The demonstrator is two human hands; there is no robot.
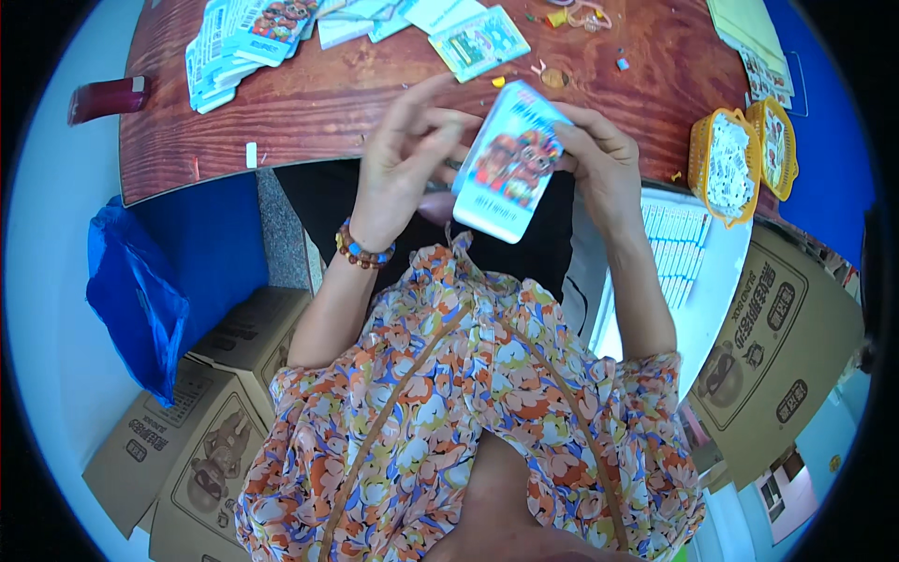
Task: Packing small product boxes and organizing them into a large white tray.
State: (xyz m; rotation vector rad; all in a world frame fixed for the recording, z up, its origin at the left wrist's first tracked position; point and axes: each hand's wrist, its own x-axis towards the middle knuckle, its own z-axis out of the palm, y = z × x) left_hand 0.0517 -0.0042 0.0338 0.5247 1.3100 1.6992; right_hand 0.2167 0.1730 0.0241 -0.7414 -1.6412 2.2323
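Over the table's near edge I hold a flat light-blue card pack (pixel 510 173), tilted, with a colourful cartoon picture and a white lower end. My right hand (pixel 604 159) is closed on its upper right edge, thumb on the front face. My left hand (pixel 412 150) is beside the pack's left edge, fingers apart and slightly bent; some fingertips are hidden near the pack, so contact is unclear. A fanned pile of similar blue packs (pixel 220 56) lies at the far left of the table. A green-and-yellow printed card (pixel 479 43) lies beyond my hands.
Small bits, including a yellow piece (pixel 498 81), dot the red-brown table (pixel 328 112). A dark red case (pixel 108 99) sticks out at the left edge. Yellow baskets (pixel 726 169) stand at the right. White container (pixel 670 244) holds rows of packs. Cardboard boxes (pixel 211 450) and a blue bag (pixel 136 290) flank me.
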